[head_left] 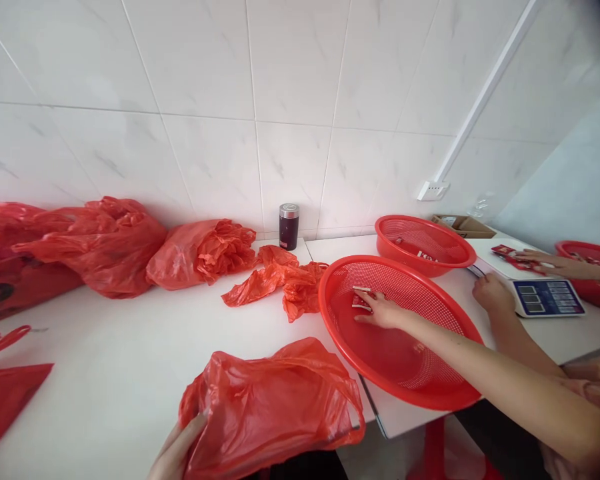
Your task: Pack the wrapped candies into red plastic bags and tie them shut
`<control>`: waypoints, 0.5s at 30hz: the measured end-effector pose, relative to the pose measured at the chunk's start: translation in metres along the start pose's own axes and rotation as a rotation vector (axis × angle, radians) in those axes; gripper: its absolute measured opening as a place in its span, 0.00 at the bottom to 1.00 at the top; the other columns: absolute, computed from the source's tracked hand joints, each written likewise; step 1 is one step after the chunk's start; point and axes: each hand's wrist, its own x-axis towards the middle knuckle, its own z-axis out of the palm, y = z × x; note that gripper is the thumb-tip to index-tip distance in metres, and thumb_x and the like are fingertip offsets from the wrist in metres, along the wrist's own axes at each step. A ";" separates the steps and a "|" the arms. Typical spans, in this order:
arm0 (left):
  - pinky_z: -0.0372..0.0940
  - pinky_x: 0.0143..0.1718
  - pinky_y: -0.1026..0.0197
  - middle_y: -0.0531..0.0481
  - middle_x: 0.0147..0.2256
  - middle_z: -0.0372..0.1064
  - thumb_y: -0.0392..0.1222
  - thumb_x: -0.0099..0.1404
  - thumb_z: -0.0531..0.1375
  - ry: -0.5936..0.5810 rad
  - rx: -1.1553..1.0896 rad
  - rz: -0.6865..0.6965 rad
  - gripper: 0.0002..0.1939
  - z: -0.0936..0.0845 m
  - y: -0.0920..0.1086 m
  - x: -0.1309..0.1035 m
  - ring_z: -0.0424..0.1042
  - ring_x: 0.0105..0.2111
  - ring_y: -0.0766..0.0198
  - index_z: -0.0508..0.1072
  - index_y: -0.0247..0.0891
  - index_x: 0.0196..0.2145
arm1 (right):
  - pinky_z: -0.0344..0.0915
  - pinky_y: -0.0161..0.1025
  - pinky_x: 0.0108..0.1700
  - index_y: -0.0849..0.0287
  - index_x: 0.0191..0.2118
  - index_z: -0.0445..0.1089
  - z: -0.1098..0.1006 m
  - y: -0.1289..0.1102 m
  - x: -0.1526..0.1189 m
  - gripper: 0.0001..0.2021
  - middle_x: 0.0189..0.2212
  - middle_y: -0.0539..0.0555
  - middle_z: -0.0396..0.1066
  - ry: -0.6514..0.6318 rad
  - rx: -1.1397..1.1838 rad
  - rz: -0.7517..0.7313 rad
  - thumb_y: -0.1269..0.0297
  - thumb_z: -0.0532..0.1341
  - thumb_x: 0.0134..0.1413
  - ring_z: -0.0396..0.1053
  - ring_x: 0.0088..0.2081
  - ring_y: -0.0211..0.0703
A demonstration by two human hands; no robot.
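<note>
My left hand (183, 443), at the bottom edge, grips the left side of a crumpled, translucent red plastic bag (275, 407). Loop handles lie on the bag's right side, which hangs over the table's front edge. What is inside the bag cannot be made out. No part of my right hand shows. Just right of the bag, a large red perforated basket (340, 353) tilts on the table edge. Another person's hand (383, 311) reaches into it and touches small red-and-white packets (361, 301).
Stuffed red bags (200, 253) line the wall, beside a dark tumbler (289, 230). Loose red plastic (300, 287) lies behind my bag. A second red basket (410, 260) and a digital scale (547, 299) stand right; other people's hands (493, 293) are near the scale.
</note>
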 end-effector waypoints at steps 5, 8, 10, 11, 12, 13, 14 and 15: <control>0.73 0.32 0.61 0.50 0.32 0.78 0.36 0.51 0.67 -0.009 -0.007 0.069 0.17 0.008 0.000 0.003 0.78 0.32 0.56 0.75 0.41 0.41 | 0.69 0.50 0.45 0.49 0.52 0.67 -0.042 0.035 -0.037 0.16 0.49 0.62 0.68 0.067 0.111 0.043 0.56 0.59 0.59 0.66 0.49 0.53; 0.73 0.30 0.64 0.51 0.29 0.77 0.33 0.54 0.65 0.000 -0.023 0.127 0.11 0.018 0.004 0.000 0.76 0.27 0.62 0.75 0.38 0.37 | 0.69 0.54 0.40 0.49 0.55 0.64 -0.052 0.026 -0.048 0.23 0.44 0.62 0.72 0.069 0.209 -0.005 0.57 0.63 0.53 0.68 0.46 0.61; 0.73 0.30 0.64 0.51 0.29 0.76 0.32 0.55 0.64 -0.005 -0.024 0.152 0.10 0.024 0.006 -0.002 0.75 0.26 0.64 0.75 0.37 0.37 | 0.69 0.52 0.38 0.51 0.56 0.63 -0.049 0.003 -0.049 0.24 0.43 0.59 0.73 0.040 0.286 -0.073 0.56 0.62 0.53 0.70 0.43 0.57; 0.73 0.31 0.63 0.50 0.29 0.76 0.32 0.56 0.63 -0.017 -0.021 0.160 0.11 0.027 0.007 -0.003 0.75 0.26 0.64 0.75 0.37 0.38 | 0.70 0.50 0.38 0.54 0.55 0.63 -0.044 -0.013 -0.048 0.23 0.42 0.58 0.72 0.017 0.326 -0.115 0.55 0.61 0.55 0.70 0.41 0.54; 0.73 0.31 0.63 0.50 0.30 0.76 0.32 0.57 0.63 -0.032 -0.016 0.162 0.11 0.030 0.008 -0.004 0.75 0.27 0.64 0.75 0.37 0.39 | 0.70 0.48 0.38 0.56 0.55 0.64 -0.038 -0.031 -0.046 0.22 0.42 0.57 0.72 -0.012 0.366 -0.158 0.55 0.60 0.56 0.71 0.39 0.50; 0.73 0.32 0.62 0.49 0.30 0.76 0.33 0.57 0.63 -0.046 -0.010 0.160 0.11 0.032 0.009 -0.004 0.76 0.28 0.63 0.75 0.37 0.39 | 0.70 0.45 0.38 0.59 0.54 0.63 -0.031 -0.052 -0.044 0.22 0.42 0.56 0.71 -0.045 0.403 -0.202 0.55 0.59 0.57 0.71 0.38 0.45; 0.73 0.32 0.62 0.49 0.31 0.76 0.33 0.58 0.62 -0.060 -0.010 0.156 0.10 0.034 0.009 -0.004 0.76 0.28 0.63 0.75 0.37 0.39 | 0.70 0.43 0.37 0.59 0.53 0.64 -0.023 -0.074 -0.042 0.21 0.41 0.55 0.71 -0.078 0.441 -0.244 0.56 0.60 0.56 0.71 0.36 0.44; 0.73 0.33 0.62 0.49 0.31 0.77 0.34 0.58 0.62 -0.074 -0.015 0.149 0.10 0.035 0.008 -0.003 0.76 0.29 0.63 0.75 0.37 0.39 | 0.69 0.41 0.35 0.58 0.53 0.65 -0.014 -0.097 -0.040 0.20 0.40 0.55 0.72 -0.115 0.474 -0.286 0.59 0.62 0.55 0.71 0.35 0.43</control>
